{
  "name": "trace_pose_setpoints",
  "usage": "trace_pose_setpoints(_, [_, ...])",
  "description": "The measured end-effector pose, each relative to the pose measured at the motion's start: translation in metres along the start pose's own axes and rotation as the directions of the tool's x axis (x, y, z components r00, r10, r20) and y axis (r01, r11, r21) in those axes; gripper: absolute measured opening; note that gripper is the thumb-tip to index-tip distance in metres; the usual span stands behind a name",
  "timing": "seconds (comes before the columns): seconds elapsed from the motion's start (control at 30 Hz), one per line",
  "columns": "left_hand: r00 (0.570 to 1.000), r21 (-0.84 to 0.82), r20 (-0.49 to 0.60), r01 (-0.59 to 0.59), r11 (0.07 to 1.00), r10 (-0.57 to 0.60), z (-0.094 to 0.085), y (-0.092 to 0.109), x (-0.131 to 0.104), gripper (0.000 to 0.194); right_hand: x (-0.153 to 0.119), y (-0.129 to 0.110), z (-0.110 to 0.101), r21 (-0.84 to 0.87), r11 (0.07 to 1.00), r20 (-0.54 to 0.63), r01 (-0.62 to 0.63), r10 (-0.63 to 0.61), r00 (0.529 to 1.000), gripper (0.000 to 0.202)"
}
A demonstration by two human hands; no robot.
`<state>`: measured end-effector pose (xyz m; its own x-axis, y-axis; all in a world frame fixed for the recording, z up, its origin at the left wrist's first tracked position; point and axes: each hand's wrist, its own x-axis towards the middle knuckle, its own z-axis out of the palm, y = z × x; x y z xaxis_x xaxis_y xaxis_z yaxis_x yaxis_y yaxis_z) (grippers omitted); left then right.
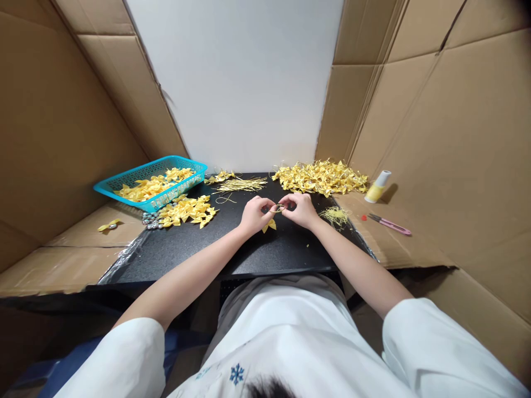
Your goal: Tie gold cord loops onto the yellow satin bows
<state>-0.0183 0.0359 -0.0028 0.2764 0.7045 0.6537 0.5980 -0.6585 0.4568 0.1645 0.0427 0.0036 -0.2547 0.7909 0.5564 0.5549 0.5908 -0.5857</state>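
Note:
Above the black tabletop (244,254), my left hand (256,214) and my right hand (299,210) face each other, a small gap apart. Both pinch a thin gold cord (279,208), which forms a small loop between the fingertips. Just under the left fingers a yellow ribbon flower (269,225) shows; whether it hangs from the cord is too small to tell. Behind the hands lie a bundle of gold cords (243,184) and a large pile of yellow flowers (321,178). Another flower pile (186,211) sits left of my left hand.
A blue basket (150,204) holding yellow flowers stands at the left. Right of my right hand are cord scraps (336,216), pink-handled snips (392,225) and a thread spool (377,187). Cardboard walls (464,143) rise on both sides, with a white panel (244,83) behind.

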Motion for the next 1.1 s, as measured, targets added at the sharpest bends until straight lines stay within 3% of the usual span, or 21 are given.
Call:
trace_pose_setpoints(0.37, [0.997, 0.037, 0.076, -0.025, 0.999, 0.023, -0.001, 0.001, 0.0, 0.017, -0.001, 0.003, 0.004, -0.143, 0.987, 0.021, 0.072, -0.07, 0.997, 0.008])
trace_pose_setpoints(0.57, [0.987, 0.032, 0.159, 0.016, 0.999, -0.021, -0.002, 0.0, 0.002, 0.016, -0.001, 0.006, 0.007, -0.046, 0.998, 0.015, 0.033, -0.032, 0.999, 0.007])
trace_pose_setpoints(0.8, [0.977, 0.0, 0.213, -0.009, 1.0, 0.009, -0.008, -0.006, 0.005, 0.008, -0.002, 0.007, 0.009, 0.069, 0.998, -0.016, -0.005, 0.006, 1.0, 0.008])
trace_pose_setpoints(1.1, [0.977, -0.043, 0.202, -0.057, 0.997, 0.065, -0.006, -0.007, 0.005, 0.02, -0.002, 0.004, 0.008, -0.058, 0.998, 0.022, 0.029, -0.028, 0.999, 0.007])
